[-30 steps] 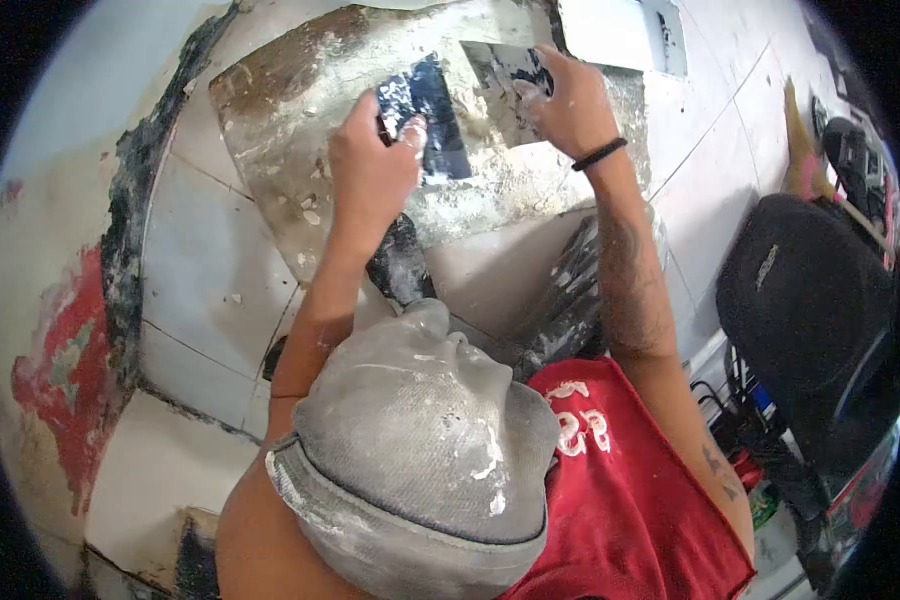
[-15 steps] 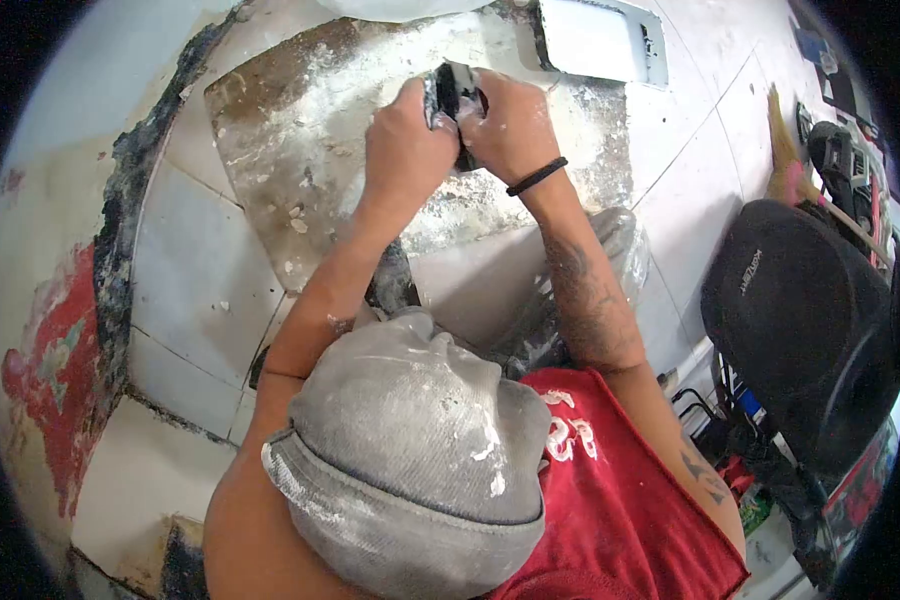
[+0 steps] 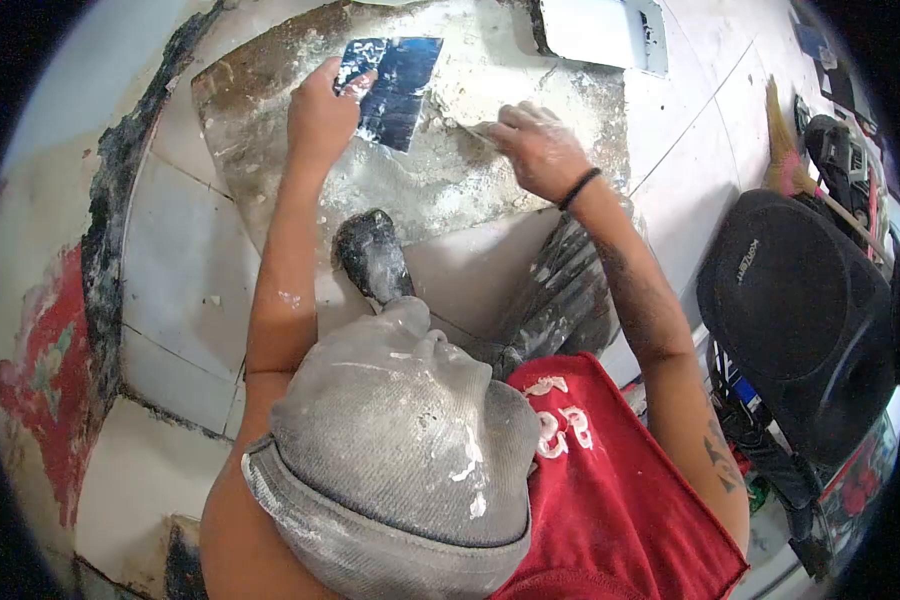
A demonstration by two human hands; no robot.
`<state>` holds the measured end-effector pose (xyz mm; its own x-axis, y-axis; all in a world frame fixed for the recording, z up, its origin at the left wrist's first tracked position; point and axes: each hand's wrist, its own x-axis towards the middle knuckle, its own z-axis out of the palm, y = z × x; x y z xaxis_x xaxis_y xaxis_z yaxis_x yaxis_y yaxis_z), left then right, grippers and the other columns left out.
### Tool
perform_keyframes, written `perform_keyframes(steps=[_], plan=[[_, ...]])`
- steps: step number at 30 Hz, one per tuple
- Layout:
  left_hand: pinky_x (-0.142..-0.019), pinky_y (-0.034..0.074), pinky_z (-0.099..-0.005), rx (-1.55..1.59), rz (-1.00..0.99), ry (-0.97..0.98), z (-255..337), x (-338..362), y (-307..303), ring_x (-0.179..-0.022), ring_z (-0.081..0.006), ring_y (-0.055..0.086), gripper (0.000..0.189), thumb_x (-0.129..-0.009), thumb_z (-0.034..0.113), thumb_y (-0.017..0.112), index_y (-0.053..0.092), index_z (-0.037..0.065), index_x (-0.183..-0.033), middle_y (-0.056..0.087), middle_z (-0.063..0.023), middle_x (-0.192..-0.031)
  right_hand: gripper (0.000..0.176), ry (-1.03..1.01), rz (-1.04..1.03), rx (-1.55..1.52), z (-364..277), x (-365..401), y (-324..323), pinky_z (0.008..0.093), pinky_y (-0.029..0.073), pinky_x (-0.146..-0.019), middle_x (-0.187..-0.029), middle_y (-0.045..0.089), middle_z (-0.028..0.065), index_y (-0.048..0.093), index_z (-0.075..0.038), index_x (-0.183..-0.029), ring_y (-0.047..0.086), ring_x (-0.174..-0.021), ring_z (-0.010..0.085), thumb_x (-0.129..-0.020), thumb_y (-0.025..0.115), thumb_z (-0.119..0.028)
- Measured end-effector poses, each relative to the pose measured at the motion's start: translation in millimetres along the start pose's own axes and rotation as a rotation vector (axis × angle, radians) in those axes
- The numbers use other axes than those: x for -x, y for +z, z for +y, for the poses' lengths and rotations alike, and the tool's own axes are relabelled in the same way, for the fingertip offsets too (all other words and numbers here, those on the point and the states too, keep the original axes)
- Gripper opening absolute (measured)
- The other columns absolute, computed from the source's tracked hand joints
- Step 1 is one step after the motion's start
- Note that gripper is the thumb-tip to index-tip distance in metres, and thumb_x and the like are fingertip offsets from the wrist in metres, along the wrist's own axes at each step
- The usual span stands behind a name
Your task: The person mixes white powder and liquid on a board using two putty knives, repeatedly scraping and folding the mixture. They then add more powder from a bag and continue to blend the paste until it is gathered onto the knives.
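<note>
My left hand [image 3: 322, 112] grips a blue flat scraper blade [image 3: 402, 95], thumb on top, with white paste smeared over its upper left part. The blade is above a board [image 3: 260, 160] caked with white and brown residue. To its right my right hand [image 3: 542, 150], dusted white, has its fingers closed on a thin flat scraper [image 3: 475, 129], seen nearly edge-on and partly hidden by the fingers. That scraper points left, near a patch of pale paste [image 3: 480, 90] on the board. The two hands are apart.
A white tray-like panel [image 3: 605, 35] lies at the board's far right. On the right are a black speaker [image 3: 795, 320] and a broom [image 3: 785, 150]. My shoe [image 3: 372, 255] is close to the board's near edge. A wall with peeling paint [image 3: 50, 370] runs along the left.
My hands were together with the scrapers between them; now they have separated. The left has moved left with the blue blade turned flat to view, the right slightly right and lower.
</note>
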<state>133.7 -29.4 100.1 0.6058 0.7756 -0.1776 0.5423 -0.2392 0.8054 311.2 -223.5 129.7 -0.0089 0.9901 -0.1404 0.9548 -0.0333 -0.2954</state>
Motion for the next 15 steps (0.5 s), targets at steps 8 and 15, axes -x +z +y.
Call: perform_keyframes(steps=[8, 15], plan=[[-0.067, 0.042, -0.0354, 0.219, 0.191, 0.058, -88.8, -49.6, 1.7, -0.07, -0.0276, 0.056, 0.027, -0.087, 0.024, 0.051, 0.058, -0.002, -0.093, 0.061, -0.0204, -0.079, 0.025, -0.018, -0.004, 0.079, 10.3, -24.6, 7.2, 0.035, 0.046, -0.076, -0.092, 0.06, 0.0046, 0.06, -0.015, -0.096, 0.057, -0.089, 0.0231, -0.075, 0.047, -0.007], [-0.067, 0.041, -0.0328, 0.235, 0.319, 0.021, -121.9, -66.2, 17.3, -0.069, -0.0189, 0.053, 0.026, -0.088, 0.023, 0.05, 0.058, -0.002, -0.091, 0.059, -0.0171, -0.073, 0.021, -0.119, 0.019, 0.155, 18.5, -37.3, 0.5, 0.0356, 0.044, -0.078, -0.091, 0.061, 0.0009, 0.062, -0.017, -0.092, 0.057, -0.088, 0.0191, -0.075, 0.051, -0.011]])
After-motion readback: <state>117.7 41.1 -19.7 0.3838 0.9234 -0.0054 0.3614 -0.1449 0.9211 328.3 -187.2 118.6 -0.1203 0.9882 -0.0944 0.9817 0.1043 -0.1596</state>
